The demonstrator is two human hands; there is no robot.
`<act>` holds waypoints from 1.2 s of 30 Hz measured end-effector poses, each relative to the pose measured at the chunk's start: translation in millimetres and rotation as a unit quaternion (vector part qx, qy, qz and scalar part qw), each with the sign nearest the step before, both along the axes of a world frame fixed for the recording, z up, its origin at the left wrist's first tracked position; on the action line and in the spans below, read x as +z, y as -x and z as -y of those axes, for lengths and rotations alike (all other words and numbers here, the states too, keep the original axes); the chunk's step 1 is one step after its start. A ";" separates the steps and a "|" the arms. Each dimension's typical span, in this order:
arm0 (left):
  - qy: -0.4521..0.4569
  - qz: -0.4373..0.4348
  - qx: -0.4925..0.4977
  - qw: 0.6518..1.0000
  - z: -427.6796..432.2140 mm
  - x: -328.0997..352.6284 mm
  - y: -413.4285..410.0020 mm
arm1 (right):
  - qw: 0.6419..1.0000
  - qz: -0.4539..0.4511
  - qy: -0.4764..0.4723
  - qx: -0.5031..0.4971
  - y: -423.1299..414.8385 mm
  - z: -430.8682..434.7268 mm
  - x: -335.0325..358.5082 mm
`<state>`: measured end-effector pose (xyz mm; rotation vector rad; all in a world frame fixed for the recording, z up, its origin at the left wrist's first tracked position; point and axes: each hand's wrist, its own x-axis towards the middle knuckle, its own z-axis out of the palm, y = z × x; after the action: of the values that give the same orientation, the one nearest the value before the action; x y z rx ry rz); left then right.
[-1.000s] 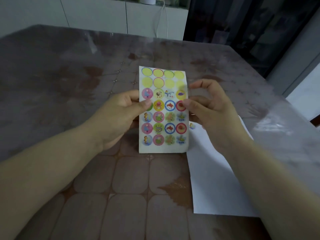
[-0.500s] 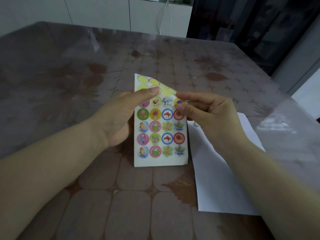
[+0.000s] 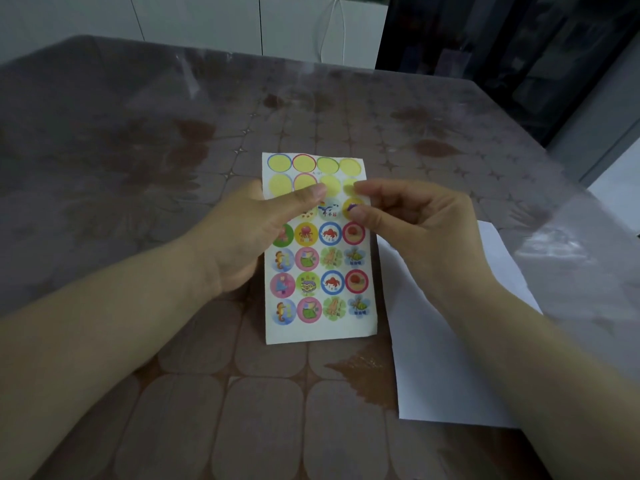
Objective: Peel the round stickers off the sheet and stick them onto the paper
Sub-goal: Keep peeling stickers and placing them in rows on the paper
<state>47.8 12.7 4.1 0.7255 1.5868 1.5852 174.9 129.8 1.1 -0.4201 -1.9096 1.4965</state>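
Observation:
The sticker sheet (image 3: pixel 318 268) lies upright in the middle of the view, its top two rows empty yellow circles, the rows below full of coloured round stickers. My left hand (image 3: pixel 249 237) grips the sheet's left edge, thumb pressed on the front near the second row, fingers behind. My right hand (image 3: pixel 415 230) pinches a purple round sticker (image 3: pixel 350 205) at the right end of the third row between thumb and index finger. The white paper (image 3: pixel 446 358) lies on the table to the right, partly under my right forearm.
A brown patterned table (image 3: pixel 173 168) with a clear plastic cover carries everything. White cabinets (image 3: pixel 207 19) with a hanging cable (image 3: pixel 332 29) stand behind it. A dark glass door (image 3: pixel 502 46) is at the back right.
The sheet's top edge, bent forward half a second ago, is flat again. My left thumb slid up the sheet; my right fingers moved to the purple sticker.

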 end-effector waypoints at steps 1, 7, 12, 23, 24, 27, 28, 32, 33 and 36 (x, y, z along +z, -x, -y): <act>-0.003 -0.012 -0.005 1.000 0.2 -0.1 -0.2 | 1.000 -0.001 0.001 -0.001 -0.3 0.0 -0.2; -0.028 -0.068 0.004 0.997 0.1 -0.5 -0.8 | 0.998 0.008 -0.060 -0.016 -0.4 -1.6 -1.7; -0.136 -0.144 0.055 0.979 0.7 -1.1 1.6 | 1.000 -0.016 -0.013 -0.005 1.1 -0.7 -1.1; -0.120 -0.192 0.006 0.974 0.3 -1.4 -2.5 | 0.999 -0.031 0.024 0.014 -0.9 0.5 5.1; -0.121 -0.193 0.008 0.974 0.2 -1.7 -2.4 | 1.000 -0.026 0.013 0.010 -0.7 0.2 4.4; -0.115 -0.191 0.009 0.975 -0.1 -2.2 -1.4 | 1.000 -0.008 -0.024 0.000 0.6 -1.6 1.3; -0.115 -0.190 0.008 0.975 0.0 -2.4 -1.2 | 1.000 -0.004 -0.028 -0.001 0.9 -2.3 0.9; -0.109 -0.191 0.010 0.975 -0.1 -3.5 -0.9 | 0.998 0.001 -0.057 -0.012 0.6 -4.4 -0.8; -0.107 -0.192 0.014 0.975 -0.2 -3.5 -0.7 | 0.998 0.000 -0.068 -0.014 0.4 -4.6 -1.1; -0.096 -0.205 0.024 0.974 -0.6 -3.6 0.9 | 0.994 0.005 -0.108 -0.015 0.0 -4.6 -1.0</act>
<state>46.9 13.3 0.5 1.1902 1.7631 1.7184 174.9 134.4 0.1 -0.3569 -2.0380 1.2528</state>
